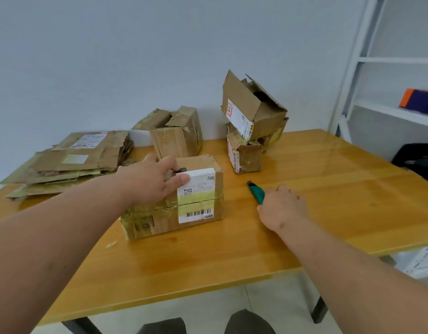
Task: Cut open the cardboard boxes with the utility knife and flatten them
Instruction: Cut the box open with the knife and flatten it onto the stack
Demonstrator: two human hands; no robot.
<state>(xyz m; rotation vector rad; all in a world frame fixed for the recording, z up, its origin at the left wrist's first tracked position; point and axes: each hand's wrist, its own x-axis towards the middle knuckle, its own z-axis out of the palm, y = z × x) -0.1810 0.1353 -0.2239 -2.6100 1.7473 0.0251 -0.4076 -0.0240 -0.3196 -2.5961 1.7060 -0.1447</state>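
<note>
**Grip on box and knife, ready for the first cut**

Left hand (152, 179) lies on top of the taped box (174, 201), fingers curled over its far top edge and thumb on the white label, grasping it; the right hand (281, 208) is clenched round the rear of the green utility knife (257, 192), whose nose points toward the far edge of the surface (328, 213).

Largest first: the flattened stack (70, 162) fills the far left corner, so part of the job looks done. Three opened boxes wait along the far edge: a two-box pile (251, 124) right of centre and a single box (176, 133) left of it. The taped box sits near the middle, just beside the knife.

Judging by its dented corners and glossy tape, the box is likely light and soft-walled, and may slide on the shiny surface; pressing down from the top, clear of the taped seam, should steady it. The knife is small and rigid; hold it by the body, well behind the blade end.
</note>
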